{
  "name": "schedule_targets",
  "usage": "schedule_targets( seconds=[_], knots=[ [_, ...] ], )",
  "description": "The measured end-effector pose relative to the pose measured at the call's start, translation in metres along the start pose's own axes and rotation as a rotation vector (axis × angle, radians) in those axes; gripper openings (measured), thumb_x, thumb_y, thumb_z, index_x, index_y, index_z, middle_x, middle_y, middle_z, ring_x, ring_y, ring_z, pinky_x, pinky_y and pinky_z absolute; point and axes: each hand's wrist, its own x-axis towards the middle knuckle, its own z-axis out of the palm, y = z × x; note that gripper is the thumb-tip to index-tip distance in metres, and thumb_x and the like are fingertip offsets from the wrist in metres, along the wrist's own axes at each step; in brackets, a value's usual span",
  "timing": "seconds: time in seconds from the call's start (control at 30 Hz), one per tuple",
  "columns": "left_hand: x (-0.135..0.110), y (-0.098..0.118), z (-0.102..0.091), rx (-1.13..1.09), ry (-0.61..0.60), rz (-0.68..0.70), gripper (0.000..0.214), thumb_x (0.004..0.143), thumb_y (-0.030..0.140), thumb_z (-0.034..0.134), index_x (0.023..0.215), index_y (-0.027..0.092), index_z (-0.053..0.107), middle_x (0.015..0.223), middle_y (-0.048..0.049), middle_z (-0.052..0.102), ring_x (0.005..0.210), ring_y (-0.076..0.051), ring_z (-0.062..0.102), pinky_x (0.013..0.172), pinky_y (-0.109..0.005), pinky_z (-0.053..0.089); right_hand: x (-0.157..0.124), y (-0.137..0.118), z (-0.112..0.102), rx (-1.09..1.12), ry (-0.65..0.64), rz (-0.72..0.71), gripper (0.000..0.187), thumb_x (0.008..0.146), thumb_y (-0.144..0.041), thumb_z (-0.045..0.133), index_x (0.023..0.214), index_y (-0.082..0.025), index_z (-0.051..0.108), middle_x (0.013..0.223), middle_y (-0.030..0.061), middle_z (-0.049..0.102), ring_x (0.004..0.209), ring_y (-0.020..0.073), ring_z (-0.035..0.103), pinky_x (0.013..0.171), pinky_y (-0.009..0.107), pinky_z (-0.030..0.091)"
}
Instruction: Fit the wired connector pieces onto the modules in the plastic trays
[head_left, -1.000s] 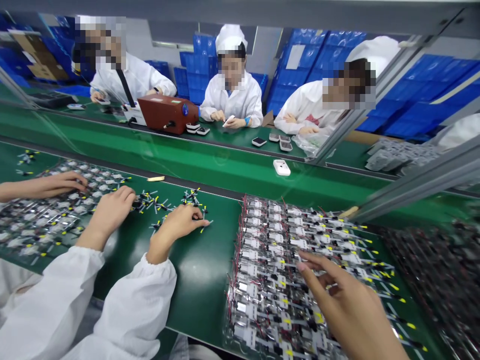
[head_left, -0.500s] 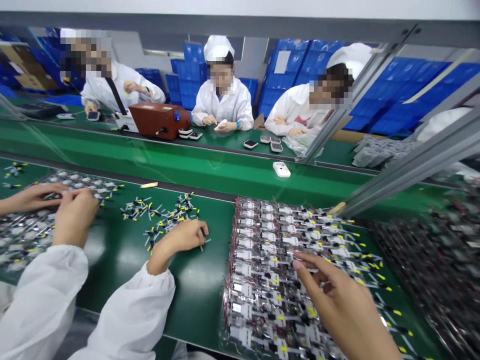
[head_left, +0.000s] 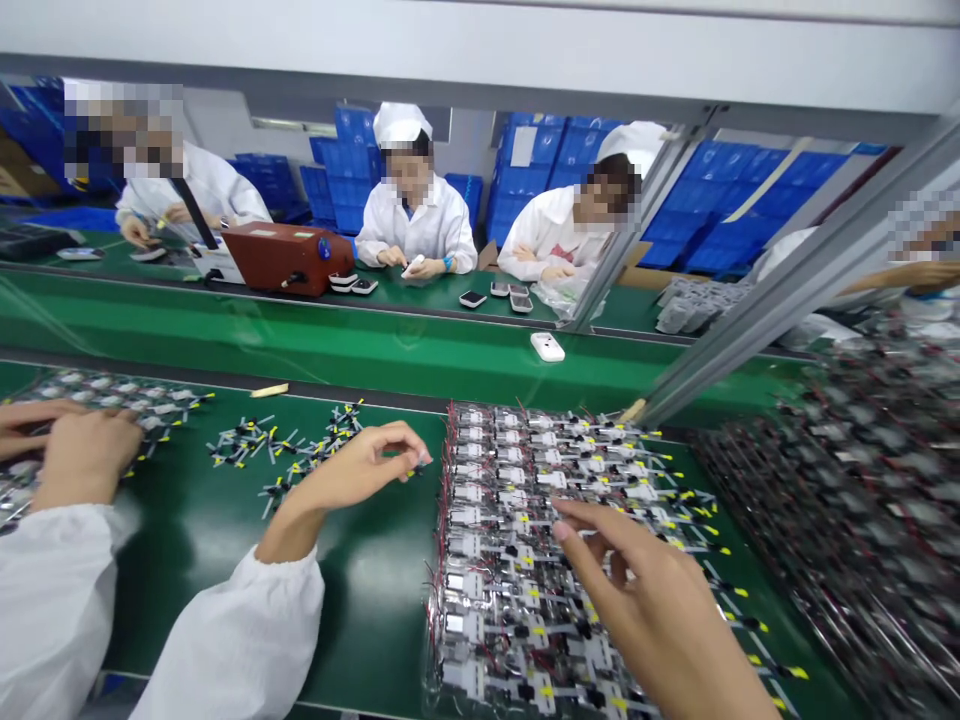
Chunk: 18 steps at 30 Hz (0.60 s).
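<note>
My left hand [head_left: 86, 455] rests on a sheet of wired parts [head_left: 157, 408] at the left, with its fingers hidden. My right hand [head_left: 352, 470] is raised over the green belt [head_left: 360, 590], its fingertips pinched on a small wired part [head_left: 414, 469] with a yellow tip. Just left of that hand lies a loose heap of similar parts [head_left: 255, 440]. Rows of clear-wrapped modules with red wires [head_left: 510, 560] fill the belt to the right. A co-worker's hand [head_left: 637, 590] reaches over them from the lower right. Another hand [head_left: 26, 420] enters at the left edge.
A dark mass of wired parts [head_left: 847, 520] lies at the far right, under a metal frame rail [head_left: 750, 300]. Beyond the belt are a wooden stick [head_left: 270, 390], a white device [head_left: 547, 346], a red-brown machine [head_left: 289, 258], seated co-workers and stacked blue crates [head_left: 525, 150].
The whole view has swung left and back, so the scene shifts that way. My right hand has lifted and pinched its fingertips together. A further co-worker shows at the upper right.
</note>
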Motion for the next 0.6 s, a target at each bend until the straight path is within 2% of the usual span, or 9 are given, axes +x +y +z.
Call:
schedule_targets(
  seconds=[0.13, 0.2, 0.27, 0.37, 0.43, 0.6],
  knots=[
    [0.020, 0.037, 0.032, -0.206, -0.130, 0.183, 0.018, 0.087, 0.035, 0.063, 0.086, 0.017, 0.063, 0.090, -0.0035, 0.060, 0.078, -0.014, 0.056, 0.072, -0.027, 0.048, 0.006, -0.016, 0.002, 0.159, -0.067, 0.033, 0.038, 0.094, -0.047, 0.047, 0.113, -0.021, 0.068, 0.081, 0.0047, 0.072, 0.057, 0.0173, 0.062, 0.051, 0.026, 0.050],
    [0.029, 0.049, 0.050, -0.310, -0.206, 0.227, 0.019, 0.087, 0.035, 0.065, 0.088, 0.017, 0.063, 0.090, -0.0036, 0.060, 0.080, -0.014, 0.056, 0.073, -0.027, 0.048, 0.007, -0.017, 0.005, 0.235, -0.087, 0.063, 0.040, 0.094, -0.046, 0.049, 0.122, -0.021, 0.064, 0.094, 0.0065, 0.072, 0.064, 0.0176, 0.065, 0.053, 0.026, 0.052],
    [0.035, 0.055, 0.065, -0.389, -0.227, 0.237, 0.021, 0.086, 0.037, 0.067, 0.088, 0.016, 0.062, 0.089, -0.0032, 0.059, 0.080, -0.013, 0.056, 0.074, -0.027, 0.048, 0.009, -0.015, 0.007, 0.298, -0.095, 0.073, 0.042, 0.093, -0.046, 0.049, 0.124, -0.021, 0.062, 0.101, 0.0080, 0.072, 0.072, 0.0188, 0.067, 0.058, 0.027, 0.054],
    [0.040, 0.055, 0.080, -0.438, -0.174, 0.261, 0.023, 0.087, 0.038, 0.067, 0.090, 0.017, 0.062, 0.089, -0.0032, 0.060, 0.081, -0.014, 0.057, 0.074, -0.027, 0.047, 0.012, -0.008, 0.007, 0.350, -0.085, 0.095, 0.040, 0.093, -0.048, 0.049, 0.115, -0.020, 0.068, 0.102, 0.0099, 0.072, 0.084, 0.0223, 0.068, 0.070, 0.032, 0.056],
    [0.043, 0.051, 0.085, -0.442, -0.132, 0.272, 0.023, 0.087, 0.039, 0.067, 0.091, 0.017, 0.062, 0.089, -0.0036, 0.061, 0.082, -0.014, 0.058, 0.075, -0.027, 0.047, 0.014, -0.005, 0.006, 0.383, -0.099, 0.142, 0.041, 0.091, -0.050, 0.051, 0.112, -0.020, 0.069, 0.097, 0.0094, 0.073, 0.084, 0.0232, 0.068, 0.071, 0.033, 0.056],
    [0.048, 0.042, 0.093, -0.460, -0.008, 0.222, 0.023, 0.084, 0.038, 0.070, 0.089, 0.017, 0.061, 0.085, -0.0012, 0.060, 0.080, -0.013, 0.058, 0.074, -0.026, 0.046, 0.021, -0.002, 0.000, 0.437, -0.112, 0.175, 0.045, 0.089, -0.050, 0.054, 0.123, -0.022, 0.061, 0.098, 0.0077, 0.071, 0.084, 0.0217, 0.069, 0.069, 0.032, 0.057]
  ],
)
